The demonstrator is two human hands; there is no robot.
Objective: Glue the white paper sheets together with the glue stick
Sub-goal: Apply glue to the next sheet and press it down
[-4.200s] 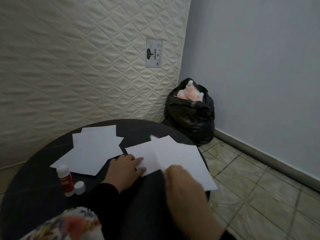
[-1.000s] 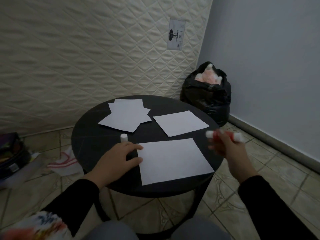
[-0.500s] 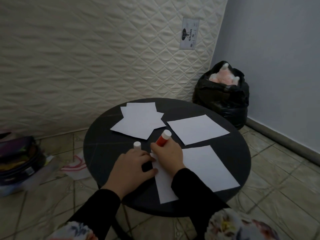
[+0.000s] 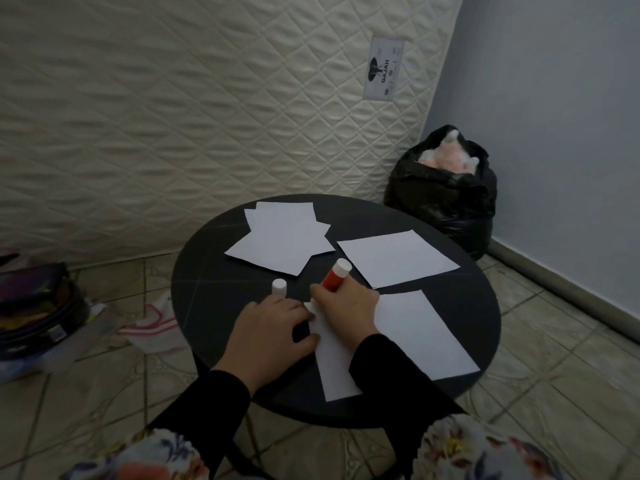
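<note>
Glue stick (image 4: pixel 335 279) — now down on the near sheet (image 4: pixel 415 336), right-hand fingers (image 4: pixel 341 306) wrapped around it — left fingers (image 4: pixel 277 315) flat.

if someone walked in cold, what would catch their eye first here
Most likely the right hand gripping a red glue stick, tilted, its tip down at the near sheet on the round black table, while the left hand rests on that sheet's left edge. Next, the fanned pile of white sheets at the table's far side, and the black bag in the corner.
</note>
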